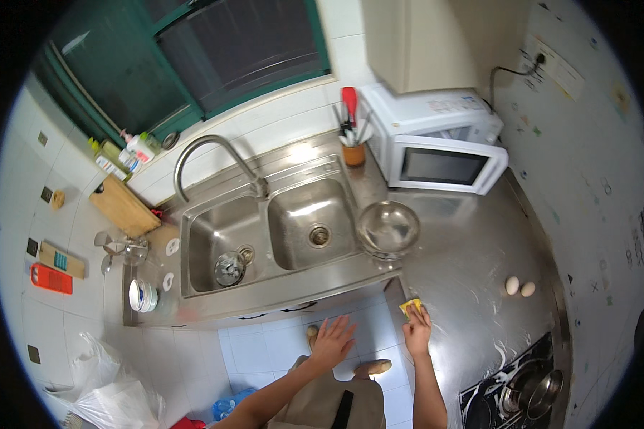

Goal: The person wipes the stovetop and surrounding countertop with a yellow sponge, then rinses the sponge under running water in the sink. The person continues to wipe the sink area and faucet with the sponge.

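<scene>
My right hand (418,332) presses a yellow sponge or cloth (410,307) against the stainless steel countertop (456,322), close to its inner edge. White foamy streaks mark the steel around it. Over the tiled floor, my left hand (333,339) hangs in the air with its fingers spread, holding nothing. Two eggs (512,285) lie on the counter to the right. A metal bowl (389,228) sits beyond my right hand, beside the double sink (268,236).
A white microwave (440,161) stands with its door ajar. Pans (531,391) rest on the gas stove at lower right. A curved faucet (214,140) arches over the sink's left basin, which holds a metal strainer or lid (229,268). A white plastic bag (112,397) lies at lower left.
</scene>
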Tool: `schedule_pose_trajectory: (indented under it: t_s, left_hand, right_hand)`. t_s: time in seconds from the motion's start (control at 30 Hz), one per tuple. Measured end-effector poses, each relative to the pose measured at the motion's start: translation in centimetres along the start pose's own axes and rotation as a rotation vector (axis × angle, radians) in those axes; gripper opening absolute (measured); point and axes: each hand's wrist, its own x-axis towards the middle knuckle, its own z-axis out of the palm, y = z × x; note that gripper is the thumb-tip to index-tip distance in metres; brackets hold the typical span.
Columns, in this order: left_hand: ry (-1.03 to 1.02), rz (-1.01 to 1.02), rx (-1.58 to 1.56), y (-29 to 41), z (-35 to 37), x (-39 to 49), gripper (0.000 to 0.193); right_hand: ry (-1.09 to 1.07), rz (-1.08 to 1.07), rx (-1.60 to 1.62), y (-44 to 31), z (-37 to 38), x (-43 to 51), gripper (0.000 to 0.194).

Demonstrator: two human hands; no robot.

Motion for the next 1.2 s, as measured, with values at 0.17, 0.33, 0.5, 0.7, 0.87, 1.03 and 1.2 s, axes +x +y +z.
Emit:
schedule_pose_trajectory:
  t_s: [0.17, 0.33, 0.5, 0.7, 0.87, 1.03, 1.2]
  left_hand:
    - [0.033, -0.16, -0.021, -7.8, -3.0, -3.0, 0.044]
    - [0.049, -0.331, 0.012, -14.7, -6.9, -5.0, 0.051]
    - [0.032, -0.452, 0.068, -20.7, -8.9, -7.3, 0.06]
    - [0.056, -0.573, 0.079, -25.2, -10.9, -10.2, 0.064]
    - [0.09, -0.626, 0.167, -26.4, -10.7, -12.0, 0.052]
    - [0.072, -0.639, 0.225, -26.0, -9.9, -12.5, 0.052]
    - [0.091, -0.667, 0.245, -25.8, -9.9, -13.1, 0.05]
  right_hand:
    - [-0.058, -0.042, 0.254, -9.2, 4.5, 4.7, 0.048]
    - [-0.026, -0.108, -0.191, -14.1, 13.2, 8.6, 0.048]
    - [-0.171, -0.211, -0.084, -19.8, 22.8, 5.9, 0.037]
    - [-0.465, -0.611, -0.108, -29.4, 28.2, 6.3, 0.046]
    - [-0.472, -0.4, -0.194, -19.2, 21.9, 8.6, 0.037]
    - [-0.125, -0.358, -0.228, -20.3, 20.5, 9.0, 0.033]
    - [-0.559, -0.77, -0.045, -30.2, 27.6, 7.0, 0.032]
